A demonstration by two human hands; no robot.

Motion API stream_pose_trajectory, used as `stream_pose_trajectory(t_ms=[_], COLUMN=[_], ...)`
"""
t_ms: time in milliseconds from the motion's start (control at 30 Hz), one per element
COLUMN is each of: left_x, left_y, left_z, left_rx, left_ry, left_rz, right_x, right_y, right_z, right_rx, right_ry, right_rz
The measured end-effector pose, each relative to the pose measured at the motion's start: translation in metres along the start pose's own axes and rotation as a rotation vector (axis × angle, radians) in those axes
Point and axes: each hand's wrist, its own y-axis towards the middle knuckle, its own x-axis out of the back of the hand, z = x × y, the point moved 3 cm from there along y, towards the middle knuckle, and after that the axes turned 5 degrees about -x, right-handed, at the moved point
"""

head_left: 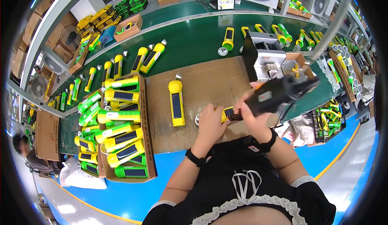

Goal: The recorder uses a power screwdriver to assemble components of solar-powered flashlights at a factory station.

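A yellow flashlight with a dark solar panel (227,113) lies on the cardboard sheet (202,79), mostly covered by my hands. My left hand (212,123) is closed around its body, near the pale round head. In my right hand (255,122) is a black electric screwdriver (268,97), tilted, with its narrow end against the flashlight's tail. A second yellow flashlight (176,103) rests to the left on the same sheet, its silver reflector hanging loose at the far end. A black and white box-shaped machine (264,59) stands just beyond my right hand.
At left, an open carton (149,144) is heaped with green and yellow flashlights. More flashlights (153,56) stand along the green conveyor belt (186,35). A small box (297,59) sits beside the machine. Lower right is a black crate (343,122) of yellow-green parts. A grey post (333,25) rises at right.
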Motion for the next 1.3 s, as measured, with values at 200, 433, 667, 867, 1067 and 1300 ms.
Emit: stream_pose_trajectory(t_ms=[200,433,667,867,1067,1300], left_x=[0.004,0.010,0.008,0.007,0.002,-0.002], left_y=[-0.004,-0.003,-0.008,-0.014,-0.017,-0.024], left_z=[0.003,-0.006,-0.012,-0.019,-0.018,-0.015], left_rx=[0.052,0.030,0.062,0.068,0.054,0.050], left_ry=[0.052,0.114,0.175,0.224,0.262,0.244], left_rz=[0.061,0.081,0.095,0.053,-0.015,-0.063], right_x=[0.071,0.138,0.130,0.112,0.054,0.001], right_y=[0.061,0.105,0.118,0.099,0.038,0.020], right_z=[0.056,0.001,-0.002,0.006,0.018,0.010], right_rx=[0.244,0.227,0.042,-0.056,-0.038,-0.130], right_ry=[0.024,-0.060,-0.194,0.038,0.251,0.255], right_rz=[-0.321,-0.429,-0.272,-0.170,-0.019,0.109])
